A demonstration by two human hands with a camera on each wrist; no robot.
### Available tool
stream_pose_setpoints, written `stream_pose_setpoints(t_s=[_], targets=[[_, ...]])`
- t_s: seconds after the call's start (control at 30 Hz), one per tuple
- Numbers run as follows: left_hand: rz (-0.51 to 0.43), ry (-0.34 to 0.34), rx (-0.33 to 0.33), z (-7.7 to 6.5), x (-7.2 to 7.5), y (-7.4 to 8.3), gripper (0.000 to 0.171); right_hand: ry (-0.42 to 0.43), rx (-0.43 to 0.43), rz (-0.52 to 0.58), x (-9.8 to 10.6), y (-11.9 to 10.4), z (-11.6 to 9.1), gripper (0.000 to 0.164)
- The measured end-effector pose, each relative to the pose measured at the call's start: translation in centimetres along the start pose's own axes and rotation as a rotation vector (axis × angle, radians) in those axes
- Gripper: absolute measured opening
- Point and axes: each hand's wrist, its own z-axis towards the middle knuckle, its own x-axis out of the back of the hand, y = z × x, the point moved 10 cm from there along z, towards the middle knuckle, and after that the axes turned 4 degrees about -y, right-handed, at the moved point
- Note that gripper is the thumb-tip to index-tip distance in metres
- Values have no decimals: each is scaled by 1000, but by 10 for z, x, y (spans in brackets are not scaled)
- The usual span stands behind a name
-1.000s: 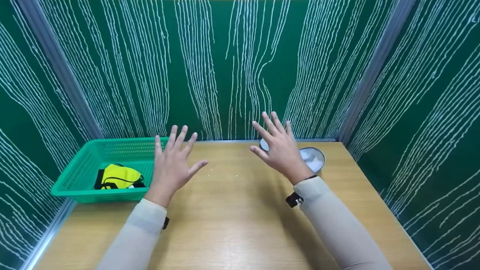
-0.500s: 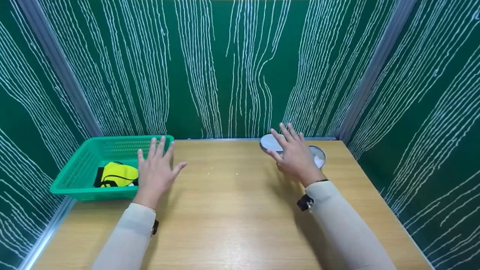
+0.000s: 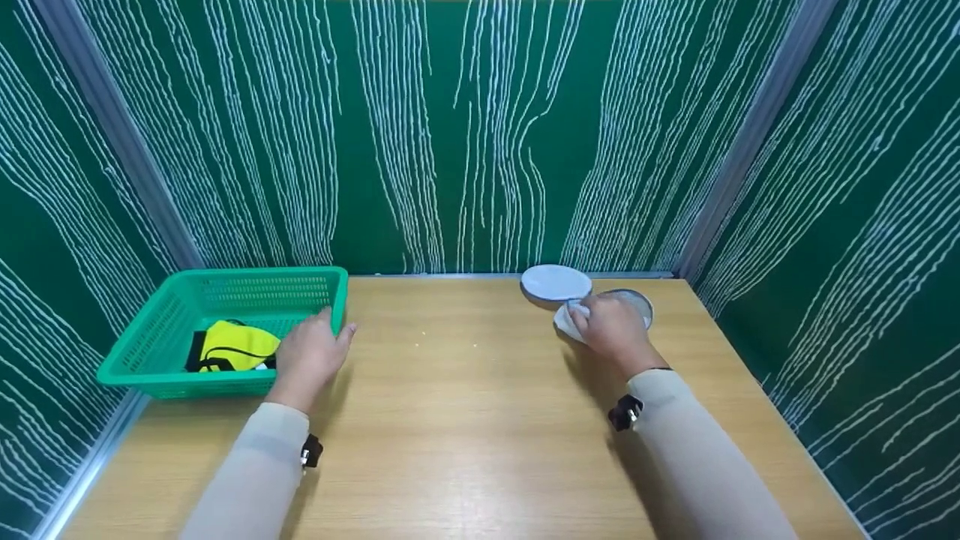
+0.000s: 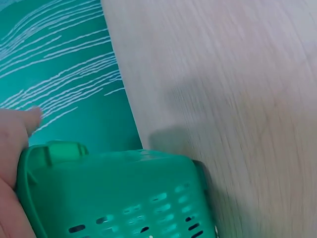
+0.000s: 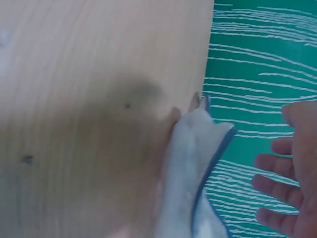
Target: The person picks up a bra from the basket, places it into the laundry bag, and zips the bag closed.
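My left hand [image 3: 313, 352] grips the right end of a green perforated plastic basket [image 3: 124, 367], thumb outside the rim and fingers reaching inside. In the left wrist view, this hand [image 4: 11, 173] is at the basket's edge. A yellow item with black cords [image 3: 238, 345] lies in the basket. On the right, my right hand [image 3: 616, 334] has curled fingers holding a white cloth-like piece [image 3: 568, 324] beside a round grey container [image 3: 637, 304], which the hand partly covers. The right wrist view has a blurred pale shape with a blue edge [image 5: 190, 173] near the fingers.
An oval white-topped lid or tin [image 3: 556, 283] sits by the back wall, left of the container. Small pale crumbs [image 3: 424, 334] dot the wooden table [image 3: 450, 420]. Green walls with white wavy lines [image 3: 382, 135] enclose the back and sides.
Both hands came down from spread poses. The left moved left and took hold of the basket's rim; the right moved right, its fingers curling round the white piece by the container.
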Motion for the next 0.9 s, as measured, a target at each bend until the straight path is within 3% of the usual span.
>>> stream_pose_setpoints(t_s=[0.13, 0.6, 0.9], targets=[[-5, -60, 16, 2, -2, -1, 71, -95, -57, 22, -18, 16, 3, 48], [63, -98, 2, 3, -3, -1, 66, -374, -89, 101, -64, 25, 5, 27], [52, -91, -2, 0, -4, -2, 67, -405, -128, 52, -75, 24, 5, 20]])
